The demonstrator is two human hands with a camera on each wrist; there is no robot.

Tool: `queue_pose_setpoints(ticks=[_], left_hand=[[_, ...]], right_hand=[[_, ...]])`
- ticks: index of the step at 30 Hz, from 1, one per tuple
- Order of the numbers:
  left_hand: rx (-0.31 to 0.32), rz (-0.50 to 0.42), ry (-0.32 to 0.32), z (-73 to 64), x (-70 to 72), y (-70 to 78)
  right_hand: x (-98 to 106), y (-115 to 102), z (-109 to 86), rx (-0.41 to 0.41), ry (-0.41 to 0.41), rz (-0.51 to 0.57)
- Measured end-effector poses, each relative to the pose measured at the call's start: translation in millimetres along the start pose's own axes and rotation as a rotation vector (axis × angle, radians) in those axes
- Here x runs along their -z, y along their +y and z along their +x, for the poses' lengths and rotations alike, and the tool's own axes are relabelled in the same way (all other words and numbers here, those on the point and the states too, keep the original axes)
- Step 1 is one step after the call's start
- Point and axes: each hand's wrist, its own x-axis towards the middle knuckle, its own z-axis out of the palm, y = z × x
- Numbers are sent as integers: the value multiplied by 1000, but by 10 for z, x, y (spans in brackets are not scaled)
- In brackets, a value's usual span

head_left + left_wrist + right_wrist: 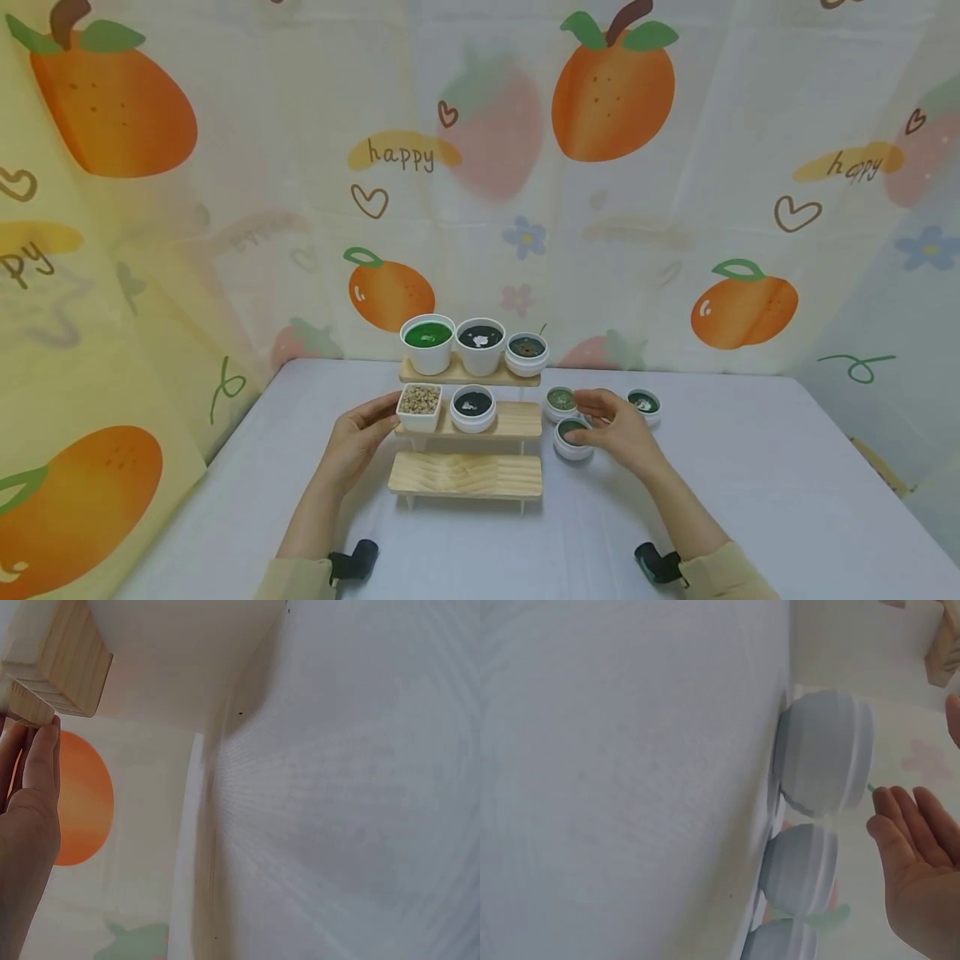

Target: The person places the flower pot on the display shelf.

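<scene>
My left hand [356, 437] is at the left end of the middle wooden stand [517, 419], thumb and fingertips against the side of a square white bowl [420, 408] of light brown crumbly pieces. In the left wrist view its fingers reach up to the wooden edge. A round white bowl [473, 409] with dark filling stands beside the square one. My right hand [618, 429], fingers apart and loosely bent, hovers over two round white bowls, a rear one [561, 404] and a front one [573, 442], both with green filling. The right wrist view shows the hand above the bowls.
Behind, a higher wooden stand [468, 377] bears a green-filled cup [428, 342], a dark-filled cup [480, 344] and a small round bowl [527, 354]. A low wooden stand [465, 475] is in front. Another green-filled bowl [645, 405] sits right of my right hand on the white tablecloth [712, 467].
</scene>
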Motion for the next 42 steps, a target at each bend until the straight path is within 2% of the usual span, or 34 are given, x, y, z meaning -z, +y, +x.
queue_pose_setpoints(ticks=[12, 42], left_hand=[[-11, -8, -12, 8, 1, -20], [-20, -6, -28, 16, 23, -37]], right_hand=[[17, 87, 0, -105, -37, -71], [0, 226, 23, -69, -53, -158]])
